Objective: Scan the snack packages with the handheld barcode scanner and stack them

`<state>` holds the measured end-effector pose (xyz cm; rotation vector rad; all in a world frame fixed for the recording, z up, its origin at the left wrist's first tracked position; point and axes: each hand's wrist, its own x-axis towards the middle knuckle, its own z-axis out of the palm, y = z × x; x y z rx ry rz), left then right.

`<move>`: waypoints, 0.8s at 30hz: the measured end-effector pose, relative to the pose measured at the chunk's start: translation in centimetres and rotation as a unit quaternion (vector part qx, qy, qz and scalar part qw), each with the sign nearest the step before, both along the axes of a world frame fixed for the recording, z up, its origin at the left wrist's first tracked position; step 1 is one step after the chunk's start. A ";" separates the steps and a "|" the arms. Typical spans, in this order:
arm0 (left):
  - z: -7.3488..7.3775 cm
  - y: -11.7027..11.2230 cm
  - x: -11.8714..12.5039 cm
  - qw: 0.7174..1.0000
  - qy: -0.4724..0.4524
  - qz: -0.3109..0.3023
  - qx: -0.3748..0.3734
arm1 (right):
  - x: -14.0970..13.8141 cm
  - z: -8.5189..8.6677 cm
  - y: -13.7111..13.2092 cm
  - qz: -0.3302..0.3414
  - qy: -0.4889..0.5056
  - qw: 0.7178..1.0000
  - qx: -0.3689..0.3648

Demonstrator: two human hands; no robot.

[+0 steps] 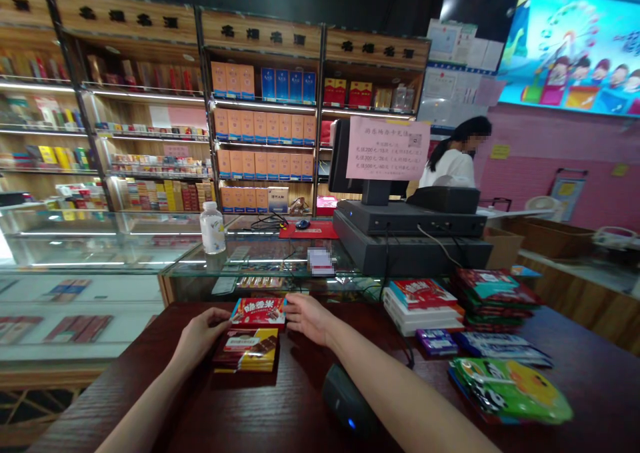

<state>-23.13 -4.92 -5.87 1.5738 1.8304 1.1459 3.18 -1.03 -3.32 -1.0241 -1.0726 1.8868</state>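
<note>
The left hand and right hand touch opposite ends of a red box, fingers extended; whether they grip it is unclear. The box sits on the dark bench, just beyond a yellow box.

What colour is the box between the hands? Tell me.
The box is mainly red; head view.

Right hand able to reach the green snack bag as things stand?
Probably yes. The right hand touches the red snack box; only the purple packet sits near the path to the green snack bag, and the black scanner lies beside the forearm.
</note>
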 end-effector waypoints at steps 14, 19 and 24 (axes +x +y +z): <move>0.2 0.0 -0.3 0.999 0.031 0.015 0.002 | 1.0 0.2 -0.3 -0.011 -0.003 1.000 0.014; 1.0 -0.3 -0.5 0.997 0.057 0.052 0.013 | 2.4 0.3 -0.4 -0.029 0.000 0.999 0.020; 2.4 -0.8 1.3 0.996 0.067 0.054 0.015 | 4.1 0.6 -1.2 -0.048 0.009 0.998 0.032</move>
